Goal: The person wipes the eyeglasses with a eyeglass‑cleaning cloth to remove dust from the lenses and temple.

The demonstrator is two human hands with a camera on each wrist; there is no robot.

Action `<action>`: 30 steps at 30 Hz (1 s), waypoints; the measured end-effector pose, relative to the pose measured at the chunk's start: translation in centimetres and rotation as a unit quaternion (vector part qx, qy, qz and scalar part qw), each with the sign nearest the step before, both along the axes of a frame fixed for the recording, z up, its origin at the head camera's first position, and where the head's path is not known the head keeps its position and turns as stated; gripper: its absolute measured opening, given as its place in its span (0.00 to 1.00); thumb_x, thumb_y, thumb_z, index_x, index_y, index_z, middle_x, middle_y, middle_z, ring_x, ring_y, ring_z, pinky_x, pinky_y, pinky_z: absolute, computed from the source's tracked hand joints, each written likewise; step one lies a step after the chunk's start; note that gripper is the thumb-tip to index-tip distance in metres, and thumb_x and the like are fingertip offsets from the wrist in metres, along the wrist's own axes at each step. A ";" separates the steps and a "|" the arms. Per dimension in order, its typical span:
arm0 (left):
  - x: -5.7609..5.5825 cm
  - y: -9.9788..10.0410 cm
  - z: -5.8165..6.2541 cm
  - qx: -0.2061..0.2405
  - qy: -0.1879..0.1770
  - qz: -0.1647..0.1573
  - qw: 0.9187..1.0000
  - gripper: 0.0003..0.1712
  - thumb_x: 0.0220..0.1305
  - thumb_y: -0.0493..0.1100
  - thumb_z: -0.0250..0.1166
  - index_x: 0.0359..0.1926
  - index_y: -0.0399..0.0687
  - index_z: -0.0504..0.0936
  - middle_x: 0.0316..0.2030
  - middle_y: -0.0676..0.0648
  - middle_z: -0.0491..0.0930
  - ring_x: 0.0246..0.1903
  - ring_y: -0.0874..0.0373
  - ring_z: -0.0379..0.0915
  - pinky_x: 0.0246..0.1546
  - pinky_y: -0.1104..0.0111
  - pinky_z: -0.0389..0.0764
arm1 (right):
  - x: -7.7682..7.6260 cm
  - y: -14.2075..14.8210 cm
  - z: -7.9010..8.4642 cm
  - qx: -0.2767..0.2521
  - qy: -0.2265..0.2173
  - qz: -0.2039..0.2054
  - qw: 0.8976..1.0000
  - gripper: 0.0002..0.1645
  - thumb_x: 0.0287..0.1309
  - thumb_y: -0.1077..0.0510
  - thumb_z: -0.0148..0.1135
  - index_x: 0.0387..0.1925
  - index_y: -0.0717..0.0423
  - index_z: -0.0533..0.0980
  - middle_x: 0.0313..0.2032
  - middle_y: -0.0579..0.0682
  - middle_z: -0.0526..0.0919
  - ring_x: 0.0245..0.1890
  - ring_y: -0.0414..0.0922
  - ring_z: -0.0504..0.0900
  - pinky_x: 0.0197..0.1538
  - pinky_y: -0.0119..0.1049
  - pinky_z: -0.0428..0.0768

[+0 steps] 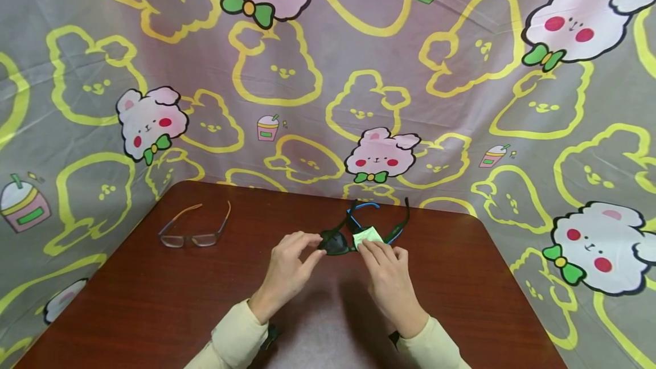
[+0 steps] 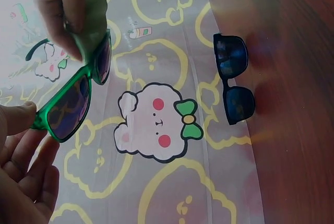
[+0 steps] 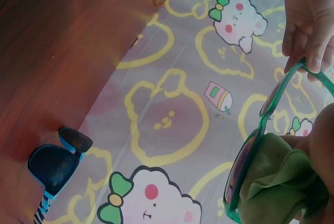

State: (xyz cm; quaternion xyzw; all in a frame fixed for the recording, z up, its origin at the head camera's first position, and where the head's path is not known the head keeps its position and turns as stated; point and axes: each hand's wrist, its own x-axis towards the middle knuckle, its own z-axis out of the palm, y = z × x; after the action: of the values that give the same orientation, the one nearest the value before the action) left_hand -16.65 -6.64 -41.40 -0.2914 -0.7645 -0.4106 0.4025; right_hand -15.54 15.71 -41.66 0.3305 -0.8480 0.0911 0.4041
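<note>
My left hand pinches one front corner of a pair of green-framed sunglasses, between thumb and fingers. The sunglasses are up off the table with their temples unfolded, and the lenses look dark purple in the left wrist view. At the other lens, my right hand holds a folded pale green cloth. In the right wrist view the cloth bunches against the inner side of that lens. The right fingertips are partly hidden by it.
Behind the held pair, blue-and-black sunglasses rest on the brown table. Clear-lensed eyeglasses stand at the left with temples unfolded. A cartoon-printed curtain surrounds the table's back and sides.
</note>
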 end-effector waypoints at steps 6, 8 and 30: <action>0.0 0.0 0.1 0.001 0.000 0.000 1.000 0.15 0.46 0.34 0.75 0.37 0.43 0.83 0.31 0.54 0.81 0.32 0.60 0.77 0.35 0.66 0.74 | 0.0 -0.4 0.1 -0.016 0.002 0.020 1.000 0.23 0.56 0.67 0.39 0.48 0.63 0.77 0.47 0.55 0.82 0.44 0.52 0.78 0.39 0.49 0.65; 0.1 -0.1 0.1 0.004 -0.004 0.002 1.000 0.15 0.46 0.34 0.75 0.37 0.43 0.83 0.30 0.54 0.81 0.32 0.60 0.76 0.34 0.66 0.74 | 0.0 -0.4 0.1 -0.017 0.000 0.029 0.999 0.23 0.60 0.64 0.37 0.48 0.64 0.77 0.47 0.55 0.82 0.45 0.51 0.78 0.39 0.49 0.66; 0.1 -0.2 0.1 -0.006 0.002 -0.018 1.000 0.14 0.48 0.35 0.73 0.37 0.43 0.82 0.31 0.52 0.81 0.33 0.60 0.76 0.36 0.66 0.73 | -0.1 0.2 0.1 0.001 0.011 -0.007 1.000 0.29 0.36 0.73 0.55 0.47 0.64 0.78 0.49 0.59 0.80 0.44 0.57 0.75 0.37 0.50 0.64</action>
State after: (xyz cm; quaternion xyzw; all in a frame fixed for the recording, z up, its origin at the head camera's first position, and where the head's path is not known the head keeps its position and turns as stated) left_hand -16.59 -6.85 -41.27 -0.3088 -0.7608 -0.4123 0.3948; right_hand -15.64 15.86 -41.56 0.3259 -0.8461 0.0836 0.4135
